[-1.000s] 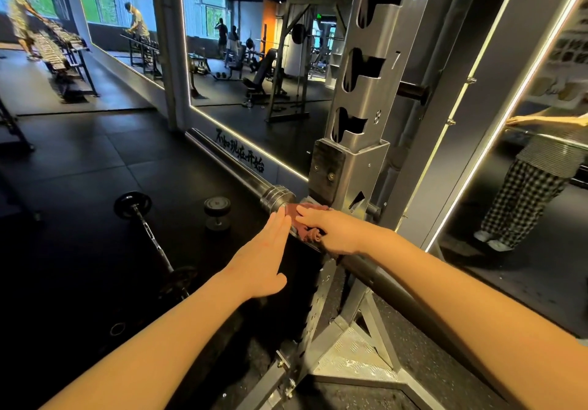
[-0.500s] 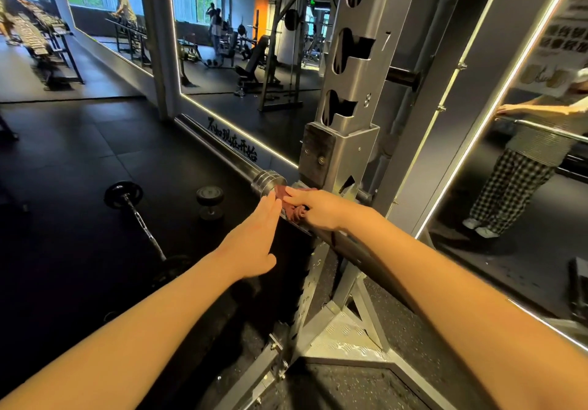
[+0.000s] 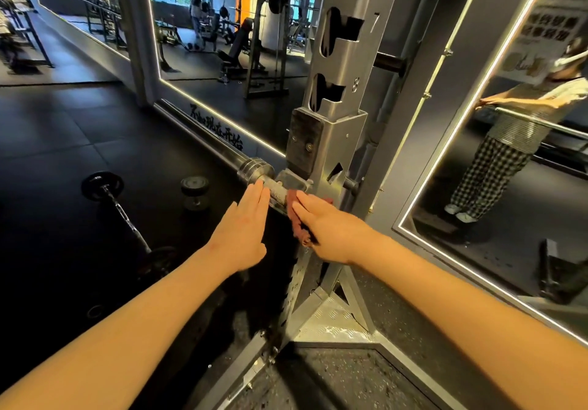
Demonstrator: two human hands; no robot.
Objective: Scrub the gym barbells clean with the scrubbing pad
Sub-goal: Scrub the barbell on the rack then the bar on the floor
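Observation:
A steel barbell point(image 3: 276, 192) rests in the hook of a silver rack upright point(image 3: 332, 142), its ringed collar point(image 3: 256, 169) and long sleeve running up-left. My left hand point(image 3: 243, 231) is flat with straight fingers, the fingertips touching the shaft just below the collar. My right hand point(image 3: 331, 228) holds a dark red scrubbing pad point(image 3: 299, 230) against the shaft beside the hook. Part of the pad hangs below my fingers. A short stretch of worn bare shaft shows between the two hands.
A small barbell point(image 3: 124, 210) and a dumbbell point(image 3: 194, 187) lie on the black rubber floor to the left. The rack's metal base plate point(image 3: 331, 320) spreads below my hands. Wall mirrors point(image 3: 509, 187) behind the rack reflect a person and gym machines.
My right hand has slid the pad a little along the shaft away from the collar, uncovering bare shaft between the hands. My left hand stays flat by the collar.

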